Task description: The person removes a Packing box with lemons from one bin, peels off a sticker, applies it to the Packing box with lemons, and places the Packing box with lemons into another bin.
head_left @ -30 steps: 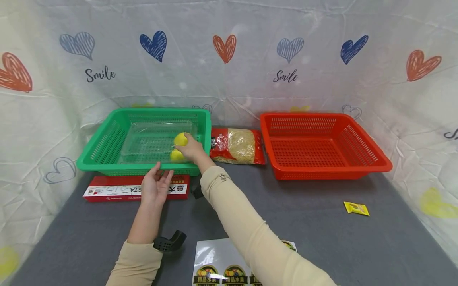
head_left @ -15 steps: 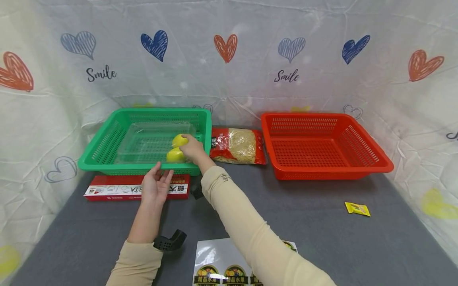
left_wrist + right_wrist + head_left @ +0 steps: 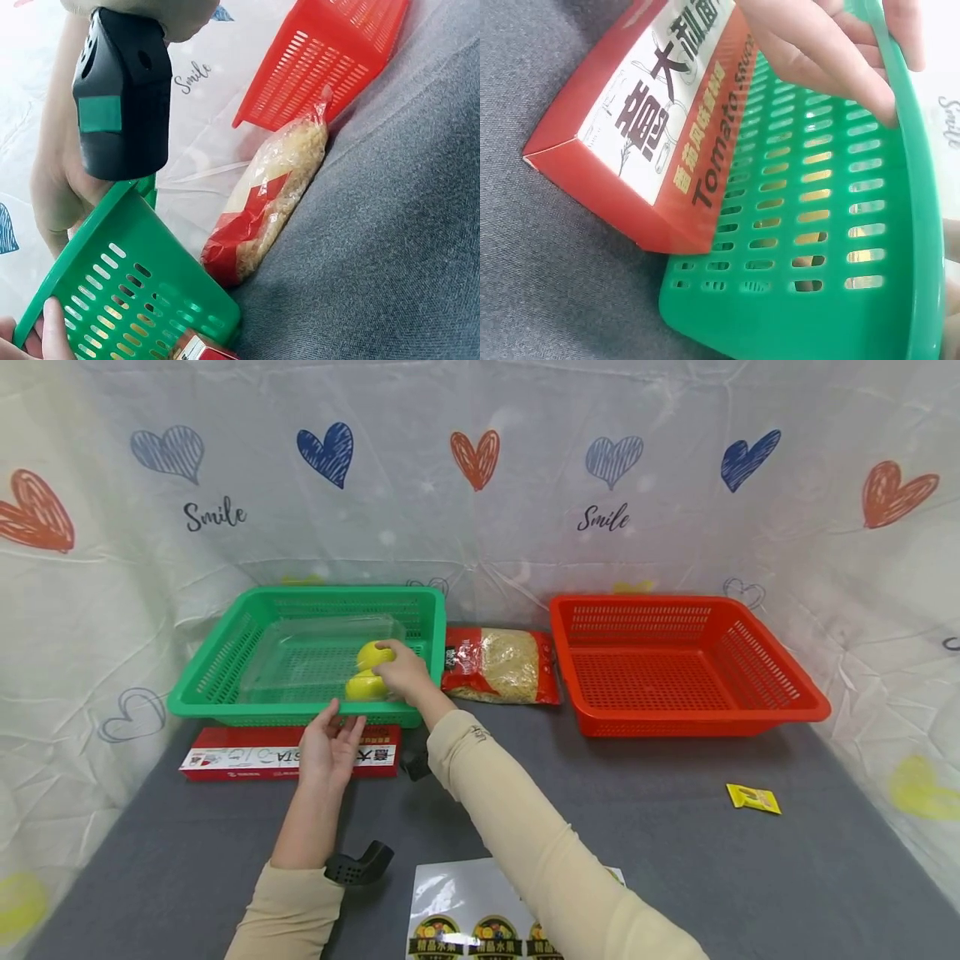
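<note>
Inside the green basket (image 3: 240,711), at the left of the head view, lies a clear plastic box (image 3: 300,639) with two lemons (image 3: 363,687) at its right end. My right hand (image 3: 407,675) reaches in over the basket's near right corner, its finger and thumb on the farther lemon (image 3: 369,657). Part of that lemon is hidden behind the fingers. My left hand (image 3: 328,750) grips the middle of the basket's front rim. In the right wrist view, the left hand's fingers (image 3: 832,56) lie on both sides of the rim. Yellow shows through the slots.
A red pasta box (image 3: 292,752) lies before the green basket. To its right are a bag of pasta-like food (image 3: 506,667) and a red basket (image 3: 697,716). A yellow packet (image 3: 753,798) lies front right. A sticker sheet (image 3: 450,893) lies near the front edge.
The clear box and both lemons have shifted slightly left inside the green basket, with my right hand still at the lemons. My left hand has stayed on the rim.
</note>
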Demonstrator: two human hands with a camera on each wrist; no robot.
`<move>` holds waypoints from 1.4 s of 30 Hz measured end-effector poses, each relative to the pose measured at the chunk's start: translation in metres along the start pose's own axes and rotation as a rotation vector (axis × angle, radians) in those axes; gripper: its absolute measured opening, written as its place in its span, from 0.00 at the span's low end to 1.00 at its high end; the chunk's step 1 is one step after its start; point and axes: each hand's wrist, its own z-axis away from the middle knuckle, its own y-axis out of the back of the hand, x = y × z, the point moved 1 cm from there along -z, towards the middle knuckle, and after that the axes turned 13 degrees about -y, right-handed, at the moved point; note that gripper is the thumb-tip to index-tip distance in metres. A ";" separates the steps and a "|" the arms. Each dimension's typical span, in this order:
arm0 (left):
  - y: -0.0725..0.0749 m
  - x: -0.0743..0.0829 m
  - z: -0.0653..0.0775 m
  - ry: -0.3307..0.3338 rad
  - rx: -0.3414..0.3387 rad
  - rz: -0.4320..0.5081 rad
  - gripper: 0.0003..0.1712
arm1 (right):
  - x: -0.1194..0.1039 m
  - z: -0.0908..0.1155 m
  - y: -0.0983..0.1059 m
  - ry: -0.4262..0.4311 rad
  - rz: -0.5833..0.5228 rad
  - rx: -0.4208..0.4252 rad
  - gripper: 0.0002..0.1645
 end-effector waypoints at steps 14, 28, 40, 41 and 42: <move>0.000 0.000 -0.001 0.001 -0.021 -0.017 0.23 | -0.004 0.005 0.002 0.043 0.072 0.052 0.25; 0.004 -0.002 -0.004 -0.010 -0.040 0.048 0.19 | -0.015 0.018 0.018 0.038 -0.001 0.024 0.25; 0.000 0.000 -0.002 0.000 -0.029 -0.006 0.26 | -0.021 0.030 0.044 0.064 -0.051 -0.007 0.24; 0.001 0.000 -0.002 -0.001 -0.033 -0.006 0.27 | -0.022 0.032 0.046 0.065 -0.049 -0.005 0.24; 0.001 0.000 -0.002 -0.003 -0.037 -0.006 0.28 | -0.023 0.033 0.048 0.066 -0.047 -0.005 0.24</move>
